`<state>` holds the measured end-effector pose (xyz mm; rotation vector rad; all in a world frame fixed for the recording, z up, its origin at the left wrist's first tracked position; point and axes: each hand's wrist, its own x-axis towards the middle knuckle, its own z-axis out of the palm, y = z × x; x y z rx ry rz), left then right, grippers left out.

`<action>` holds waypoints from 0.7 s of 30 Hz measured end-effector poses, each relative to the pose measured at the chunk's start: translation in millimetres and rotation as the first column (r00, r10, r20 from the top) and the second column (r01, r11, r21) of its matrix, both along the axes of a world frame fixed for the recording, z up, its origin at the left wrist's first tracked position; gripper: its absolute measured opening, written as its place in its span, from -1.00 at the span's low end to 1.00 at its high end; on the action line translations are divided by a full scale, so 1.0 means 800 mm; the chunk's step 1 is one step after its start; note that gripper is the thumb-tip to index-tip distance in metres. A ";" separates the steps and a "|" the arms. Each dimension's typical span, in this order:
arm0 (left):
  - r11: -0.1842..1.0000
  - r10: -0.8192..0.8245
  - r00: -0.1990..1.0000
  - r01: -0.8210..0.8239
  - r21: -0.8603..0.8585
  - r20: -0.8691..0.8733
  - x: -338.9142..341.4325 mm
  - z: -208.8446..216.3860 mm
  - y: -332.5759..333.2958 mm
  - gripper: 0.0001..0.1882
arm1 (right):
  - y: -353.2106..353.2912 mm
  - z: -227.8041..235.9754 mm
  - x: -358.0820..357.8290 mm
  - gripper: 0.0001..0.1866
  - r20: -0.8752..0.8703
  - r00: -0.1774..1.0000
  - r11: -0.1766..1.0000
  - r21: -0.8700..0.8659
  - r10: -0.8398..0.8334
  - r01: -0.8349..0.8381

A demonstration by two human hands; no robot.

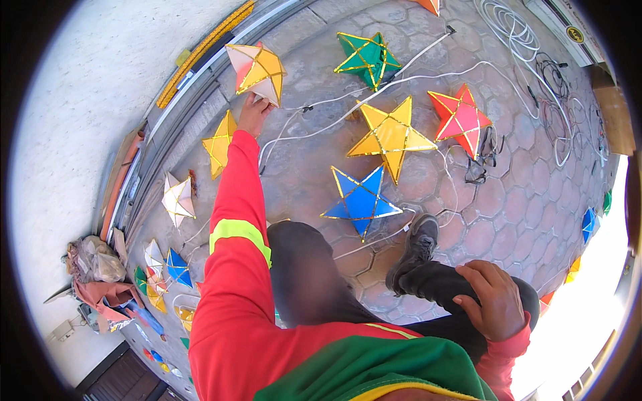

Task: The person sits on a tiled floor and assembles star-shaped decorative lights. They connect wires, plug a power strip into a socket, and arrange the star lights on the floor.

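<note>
We're reaching out with our left hand [254, 113], arm fully stretched in a red sleeve [234, 220], fingers closing on the lower point of the white, pink and yellow star lantern [257, 70]. Grip looks like a light pinch on the tip, not a full clamp. Our right hand [493, 299] is resting flat on our right knee [468, 287], fingers spread, holding nothing.

The lantern is sitting at the far end of the reach, right beside the metal track [200, 100] at the wall base, on the paved floor [515, 200]. A yellow star lantern [219, 144] is lying just beside our left wrist.

Risks as we're judging them:
- Pinching a paper-and-foil point at full stretch: the tip may be crushing or tearing if we pull.
- A white cable [321, 120] is running close under the hand toward the big yellow star lantern [390, 136]. If it's attached to the lantern we're gripping, lifting may be dragging neighbours. Can't tell where it's connected.
- We're leaning far forward, weight on the knee; our shoe [416, 248] is planted just beside the blue star lantern [361, 198] and a cable, so a slip may be flattening it.

Further out: green star lantern [368, 59], red star lantern [460, 119], coiled white cable [511, 33] top right, more small lanterns [164, 267] along the wall on the left.
</note>
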<state>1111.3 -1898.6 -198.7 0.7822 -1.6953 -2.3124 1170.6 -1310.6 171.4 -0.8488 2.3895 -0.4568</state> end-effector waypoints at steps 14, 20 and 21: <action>0.920 0.379 0.925 -0.373 0.120 -0.025 0.015 -0.021 0.000 -0.41 | 0.001 0.000 0.010 -0.51 -0.027 1.000 1.000 0.007 -0.008 0.008; 0.773 0.609 0.786 -0.557 -0.303 0.109 -0.033 -0.013 0.013 -0.35 | 0.004 -0.001 0.011 -0.50 -0.033 0.999 1.000 0.008 -0.006 0.006; 0.738 0.636 0.764 -0.561 -0.376 0.107 -0.039 -0.011 0.017 -0.34 | 0.005 0.000 0.011 -0.49 -0.033 0.999 1.000 -0.005 -0.008 0.008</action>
